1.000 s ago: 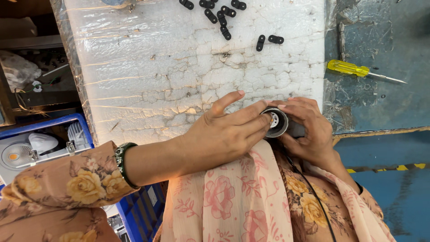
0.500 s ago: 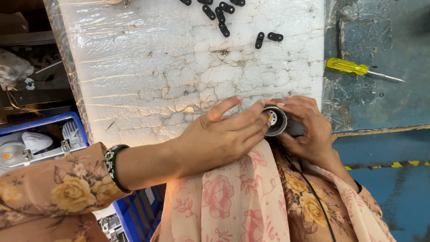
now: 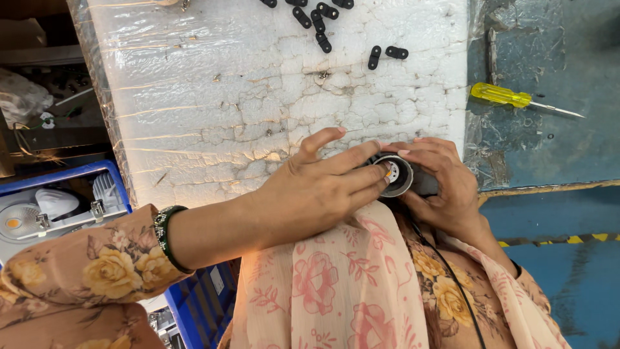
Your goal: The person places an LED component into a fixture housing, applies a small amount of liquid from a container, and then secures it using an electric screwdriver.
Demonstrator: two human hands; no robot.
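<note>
A small black round lamp housing [image 3: 399, 176] with a white ring at its open end is held at the near edge of the white foam board [image 3: 258, 97]. My right hand [image 3: 445, 187] wraps around its body from the right. My left hand [image 3: 316, 187] reaches across from the left, and its fingertips rest on the rim and press into the opening. A green bangle [image 3: 165, 236] sits on my left wrist. A thin black cord [image 3: 452, 278] runs down from the housing over my floral clothing.
Several small black clips [image 3: 323, 26] lie at the far edge of the foam board. A yellow-handled screwdriver [image 3: 516, 100] rests on the blue metal bench [image 3: 549, 142] at right. A blue crate [image 3: 58, 200] with white lamp parts stands at lower left.
The view has shifted slightly; both hands stay on the housing, with my left fingertips still working at its rim.
</note>
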